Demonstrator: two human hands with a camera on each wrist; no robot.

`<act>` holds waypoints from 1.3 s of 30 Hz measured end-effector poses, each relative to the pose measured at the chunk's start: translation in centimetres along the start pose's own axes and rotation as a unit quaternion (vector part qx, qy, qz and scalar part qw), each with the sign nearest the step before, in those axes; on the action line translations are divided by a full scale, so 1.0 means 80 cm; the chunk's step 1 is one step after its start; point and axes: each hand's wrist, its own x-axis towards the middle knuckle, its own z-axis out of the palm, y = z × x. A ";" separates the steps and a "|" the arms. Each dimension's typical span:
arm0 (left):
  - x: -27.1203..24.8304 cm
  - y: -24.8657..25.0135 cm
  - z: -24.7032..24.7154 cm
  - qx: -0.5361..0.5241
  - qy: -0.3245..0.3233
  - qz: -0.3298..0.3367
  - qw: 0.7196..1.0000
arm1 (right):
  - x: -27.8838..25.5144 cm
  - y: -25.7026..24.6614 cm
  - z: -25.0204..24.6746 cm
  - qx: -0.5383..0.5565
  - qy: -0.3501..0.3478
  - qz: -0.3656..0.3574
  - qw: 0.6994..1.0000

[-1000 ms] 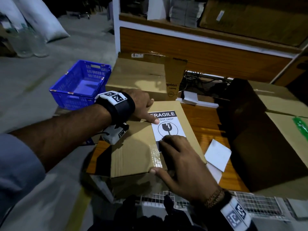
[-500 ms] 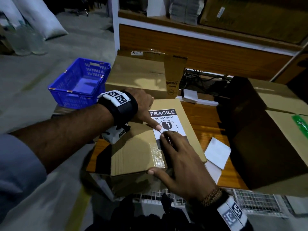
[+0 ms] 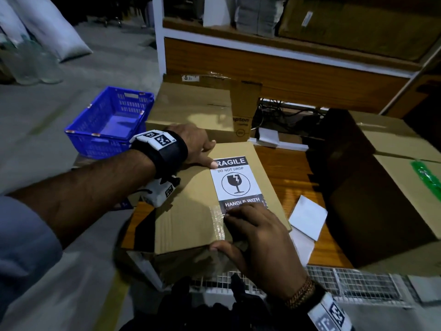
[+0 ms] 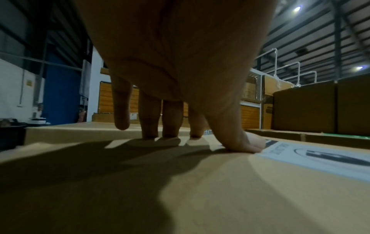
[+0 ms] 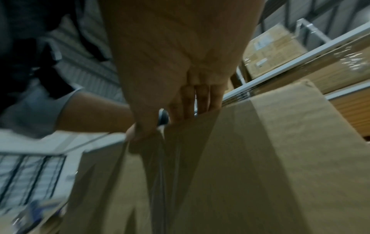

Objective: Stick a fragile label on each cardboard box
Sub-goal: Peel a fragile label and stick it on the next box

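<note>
Dimly lit warehouse, wooden table (image 3: 293, 177)

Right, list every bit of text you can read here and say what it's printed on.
"RAGILE" (first letter under the left hand's thumb), "DO NOT DROP", "HANDLE WITH": fragile label on the cardboard box.
"pton": brown box behind, start of word cut off.
Small white sticker on that box: too blurred.

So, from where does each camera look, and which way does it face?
Head: from above, forward and down at the box, label, both forearms and hands.
Left wrist: low along the left hand; thumb on the label corner, fingers on the box.
Right wrist: blurred, along the right hand at the box edge.
All three share the box.
</note>
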 end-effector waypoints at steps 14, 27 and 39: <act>-0.017 0.016 -0.005 0.037 -0.043 0.008 0.998 | 0.027 0.008 -0.014 0.004 -0.099 0.037 0.994; -0.021 0.018 -0.010 0.028 -0.039 0.008 0.999 | 0.013 0.010 -0.024 0.035 -0.065 0.048 0.996; -0.026 0.021 -0.011 0.015 -0.047 0.001 0.999 | 0.031 0.019 -0.027 -0.006 -0.066 0.086 0.994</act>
